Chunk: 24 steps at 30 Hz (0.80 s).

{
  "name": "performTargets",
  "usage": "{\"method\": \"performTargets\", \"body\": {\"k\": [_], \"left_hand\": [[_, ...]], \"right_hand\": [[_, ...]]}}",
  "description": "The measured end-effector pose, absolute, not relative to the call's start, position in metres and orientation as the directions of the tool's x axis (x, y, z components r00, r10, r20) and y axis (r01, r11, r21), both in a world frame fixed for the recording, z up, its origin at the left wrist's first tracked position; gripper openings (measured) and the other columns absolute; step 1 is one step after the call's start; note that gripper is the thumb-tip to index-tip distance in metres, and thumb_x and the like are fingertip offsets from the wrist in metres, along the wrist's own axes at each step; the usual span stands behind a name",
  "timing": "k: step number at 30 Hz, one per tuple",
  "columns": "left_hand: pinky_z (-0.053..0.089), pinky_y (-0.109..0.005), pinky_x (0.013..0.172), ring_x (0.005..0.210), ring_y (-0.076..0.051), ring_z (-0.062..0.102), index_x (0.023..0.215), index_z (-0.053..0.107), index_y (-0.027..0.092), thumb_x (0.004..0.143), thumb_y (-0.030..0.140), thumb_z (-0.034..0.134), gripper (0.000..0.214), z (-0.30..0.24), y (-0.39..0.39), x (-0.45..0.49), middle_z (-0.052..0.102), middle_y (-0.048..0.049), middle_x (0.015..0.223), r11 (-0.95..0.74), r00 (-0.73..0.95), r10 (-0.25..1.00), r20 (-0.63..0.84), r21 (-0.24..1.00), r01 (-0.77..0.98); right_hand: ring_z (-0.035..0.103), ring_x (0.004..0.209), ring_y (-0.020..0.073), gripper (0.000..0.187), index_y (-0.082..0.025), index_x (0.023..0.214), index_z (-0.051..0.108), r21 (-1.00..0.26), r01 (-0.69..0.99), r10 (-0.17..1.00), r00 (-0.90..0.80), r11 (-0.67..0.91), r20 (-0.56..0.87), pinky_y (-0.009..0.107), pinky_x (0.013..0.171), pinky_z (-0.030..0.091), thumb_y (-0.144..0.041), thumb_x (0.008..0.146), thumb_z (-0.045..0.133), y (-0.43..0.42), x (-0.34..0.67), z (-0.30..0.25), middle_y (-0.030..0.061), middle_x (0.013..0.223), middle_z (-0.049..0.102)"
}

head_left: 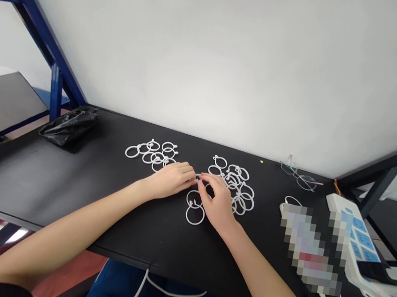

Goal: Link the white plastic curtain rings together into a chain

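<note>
My left hand (173, 181) and my right hand (218, 200) meet at the middle of the black table. Between their fingertips is a white plastic ring (198, 175), pinched from both sides and partly covered by the fingers. It looks like a curtain ring with a small eyelet. Left of my left hand lies a loose group of similar white rings (152, 146). A second group of rings (246, 192) spreads behind and to the right of my right hand, some overlapping. Just below my fingers, two rings (195, 215) lie close together on the tabletop.
A crumpled black plastic bag (71, 124) sits at the table's left end. Eyeglasses (298, 175) rest at the back right. Nearer are a blurred-out phone-like object (309, 248) with a cable and a white power strip (353, 235). A white wall rises behind the table (76, 173).
</note>
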State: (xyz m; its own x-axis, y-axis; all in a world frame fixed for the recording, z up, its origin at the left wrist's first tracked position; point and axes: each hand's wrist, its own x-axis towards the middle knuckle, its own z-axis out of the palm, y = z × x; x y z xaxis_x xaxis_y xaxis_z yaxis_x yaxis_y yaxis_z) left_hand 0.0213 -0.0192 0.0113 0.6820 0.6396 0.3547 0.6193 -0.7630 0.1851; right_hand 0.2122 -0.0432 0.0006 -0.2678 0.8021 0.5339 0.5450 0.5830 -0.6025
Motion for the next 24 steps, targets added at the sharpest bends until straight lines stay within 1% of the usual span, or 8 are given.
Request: {"method": "performTargets", "body": {"k": [9,16,24], "left_hand": [[0.042,-0.029,0.066,0.075,-0.017,0.052,0.084,0.055,0.015,0.102,0.029,0.037,0.03,0.0098,-0.0189,0.021,0.06,-0.0049,0.08,-0.769,0.684,0.624,0.378,0.138,0.625],[0.042,-0.029,0.065,0.074,-0.017,0.051,0.083,0.055,0.015,0.102,0.028,0.037,0.029,0.0098,-0.0187,0.0212,0.059,-0.0045,0.079,-0.775,0.685,0.612,0.395,0.128,0.619],[0.042,-0.028,0.066,0.074,-0.016,0.052,0.084,0.055,0.014,0.101,0.028,0.04,0.028,0.0099,-0.0193,0.0213,0.059,-0.0041,0.078,-0.79,0.691,0.596,0.41,0.145,0.595]], "right_hand": [[0.065,0.101,0.0253,0.014,-0.019,0.099,0.067,-0.596,0.541,0.794,-0.274,0.593,0.542,0.045,0.091,0.054,-0.016,0.088,0.059,-0.041,0.2128,-0.0041,0.0104,0.105,0.07],[0.065,0.101,0.0253,0.015,-0.02,0.1,0.067,-0.599,0.539,0.796,-0.273,0.592,0.54,0.045,0.09,0.055,-0.016,0.089,0.058,-0.0421,0.2125,-0.0017,0.0098,0.105,0.07],[0.066,0.101,0.0246,0.013,-0.02,0.098,0.067,-0.604,0.54,0.8,-0.271,0.586,0.535,0.045,0.092,0.054,-0.017,0.089,0.058,-0.0419,0.2125,-0.0005,0.0095,0.105,0.071]]}}
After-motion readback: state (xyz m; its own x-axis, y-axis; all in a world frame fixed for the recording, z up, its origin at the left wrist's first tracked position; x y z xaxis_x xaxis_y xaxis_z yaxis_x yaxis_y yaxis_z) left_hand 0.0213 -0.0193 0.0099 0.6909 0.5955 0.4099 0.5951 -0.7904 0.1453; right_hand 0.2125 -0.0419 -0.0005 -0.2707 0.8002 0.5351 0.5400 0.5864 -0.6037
